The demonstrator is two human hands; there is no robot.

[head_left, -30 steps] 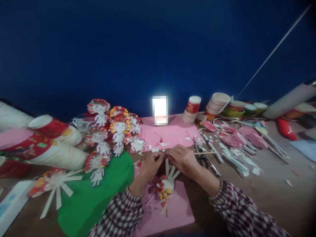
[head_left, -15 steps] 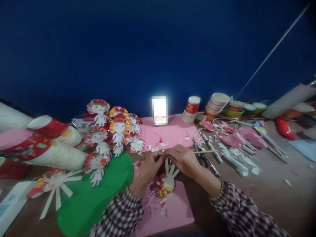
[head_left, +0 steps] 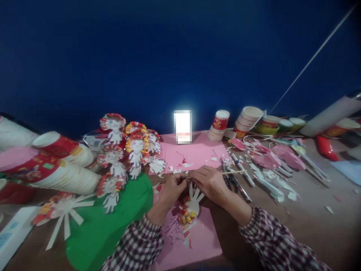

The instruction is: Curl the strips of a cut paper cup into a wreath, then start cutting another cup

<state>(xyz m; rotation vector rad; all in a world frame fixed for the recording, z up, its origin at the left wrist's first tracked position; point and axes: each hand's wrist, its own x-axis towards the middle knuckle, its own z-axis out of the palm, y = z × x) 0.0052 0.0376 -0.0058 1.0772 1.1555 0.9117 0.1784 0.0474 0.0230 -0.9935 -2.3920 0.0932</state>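
Note:
A paper cup cut into strips (head_left: 194,206) hangs below my hands, with white strips fanned upward and red-and-yellow curled ones at its lower left. My left hand (head_left: 175,191) is closed, thumb and fingers pinching at the top of a strip. Touching it at the fingertips, my right hand (head_left: 210,185) is closed too, fingers bent over the same spot. A thin wooden stick (head_left: 234,172) pokes out from the right hand toward the right. Where strip and stick meet is hidden by the fingers. Pink paper (head_left: 201,241) lies underneath.
Several paper dolls with curled red-and-yellow rims (head_left: 137,146) stand at left, by a green sheet (head_left: 113,226) and another cut cup (head_left: 64,209). Stacked paper cups (head_left: 246,118) line the back. Scissors (head_left: 232,184), a pen (head_left: 243,169) and paper scraps (head_left: 273,184) lie at right.
Both hands stay almost in place, still together at the strip. The stick's free end has shifted slightly, and the cut cup has tilted a little.

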